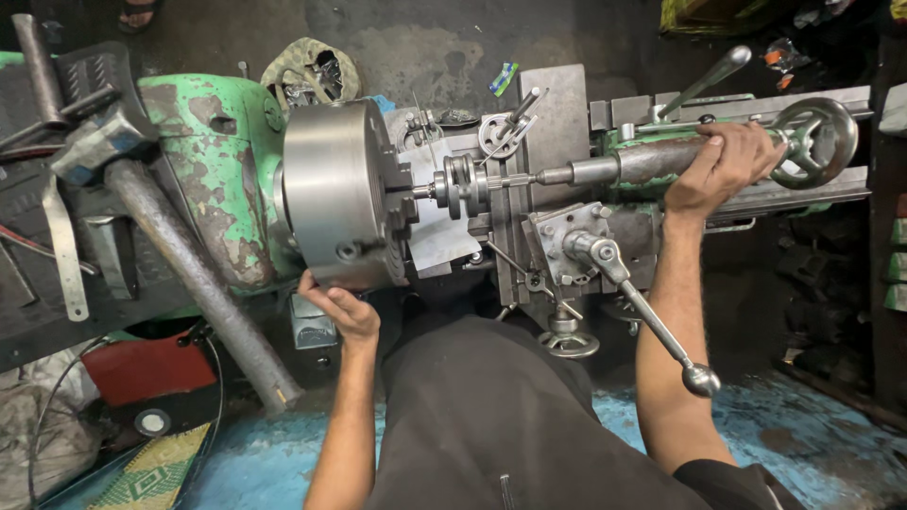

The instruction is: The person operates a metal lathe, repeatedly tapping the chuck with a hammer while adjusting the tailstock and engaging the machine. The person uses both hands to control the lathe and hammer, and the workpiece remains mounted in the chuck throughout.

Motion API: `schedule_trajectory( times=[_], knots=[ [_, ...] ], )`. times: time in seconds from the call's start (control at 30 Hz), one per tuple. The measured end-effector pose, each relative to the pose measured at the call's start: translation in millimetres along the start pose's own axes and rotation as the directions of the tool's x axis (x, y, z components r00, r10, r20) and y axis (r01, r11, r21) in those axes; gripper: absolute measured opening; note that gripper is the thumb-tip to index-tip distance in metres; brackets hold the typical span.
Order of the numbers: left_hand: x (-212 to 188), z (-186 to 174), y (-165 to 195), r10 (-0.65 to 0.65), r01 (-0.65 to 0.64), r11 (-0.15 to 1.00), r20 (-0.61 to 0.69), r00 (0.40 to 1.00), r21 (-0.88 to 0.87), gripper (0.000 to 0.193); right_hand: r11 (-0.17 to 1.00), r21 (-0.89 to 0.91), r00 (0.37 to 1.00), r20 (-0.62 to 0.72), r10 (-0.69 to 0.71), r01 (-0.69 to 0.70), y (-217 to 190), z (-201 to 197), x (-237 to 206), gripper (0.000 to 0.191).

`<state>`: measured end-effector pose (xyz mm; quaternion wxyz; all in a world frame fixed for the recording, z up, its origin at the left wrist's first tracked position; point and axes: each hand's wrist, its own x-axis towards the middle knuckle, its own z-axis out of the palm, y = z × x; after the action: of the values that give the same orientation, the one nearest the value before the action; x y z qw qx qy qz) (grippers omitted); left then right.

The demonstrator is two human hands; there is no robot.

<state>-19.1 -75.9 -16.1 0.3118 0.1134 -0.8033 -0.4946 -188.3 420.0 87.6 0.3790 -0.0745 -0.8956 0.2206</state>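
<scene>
The left hand (pixel 345 307) cups the underside of the heavy steel chuck (pixel 335 194) on the lathe; the right hand (pixel 723 162) clenches the tailstock barrel (pixel 652 161). Smooth, slippery rim; it is best gripped from beneath.

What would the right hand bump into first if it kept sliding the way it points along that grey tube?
The right hand lies on the tailstock body, fingers toward the handwheel. Sliding on, it would probably meet that handwheel first; it looks very close, almost touching.

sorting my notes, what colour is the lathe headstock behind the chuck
Green, with paint flaking to bare grey patches: headstock, left of the chuck. Head view.
</scene>
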Motion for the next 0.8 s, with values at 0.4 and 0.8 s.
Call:
schedule_trajectory(
  times=[0.4, 0.8],
  knots=[
    [12, -10, 17, -0.067, 0.052, 0.996, 0.251, 0.966, 0.066, 0.086, 1.000, -0.009, 0.998, 0.061, 0.024, -0.024, -10, -7, 2, 0.026],
    [74, -38, 121, -0.261, 0.246, 0.965, 0.417, 0.871, 0.091, 0.086, 0.862, 0.473, 0.720, 0.661, -0.210, -0.183, -214, -222, 57, 0.031]
  ],
)
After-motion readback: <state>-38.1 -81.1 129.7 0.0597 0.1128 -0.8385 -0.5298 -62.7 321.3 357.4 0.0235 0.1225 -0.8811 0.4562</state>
